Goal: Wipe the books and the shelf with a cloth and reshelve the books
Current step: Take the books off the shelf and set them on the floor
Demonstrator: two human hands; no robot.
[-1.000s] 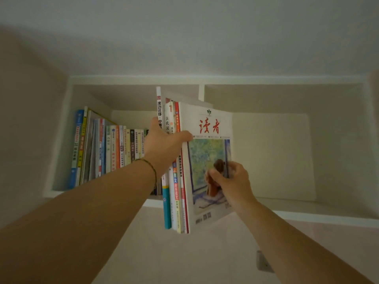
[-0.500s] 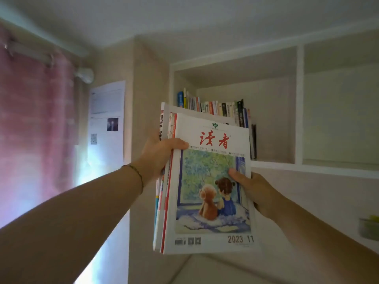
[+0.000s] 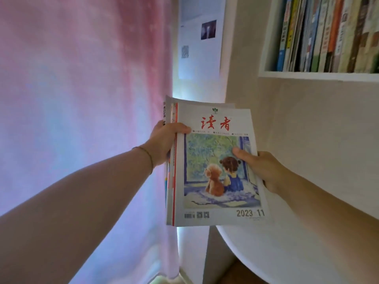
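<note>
While shelf [image 3: 320, 75] holds books [image 3: 328, 33] (upright), hands grip stack [image 3: 217, 167].

A: We've got a pink curtain [image 3: 82, 99] covering the left, backlit, daylight glowing through it.

B: Right of the curtain we see a paper sheet [image 3: 200, 37] on the beige wall [image 3: 307, 130].

A: Below that wall, a white round table [image 3: 276, 253]. Right of the curtain's foot, a strip of wood floor [image 3: 235, 273].
</note>
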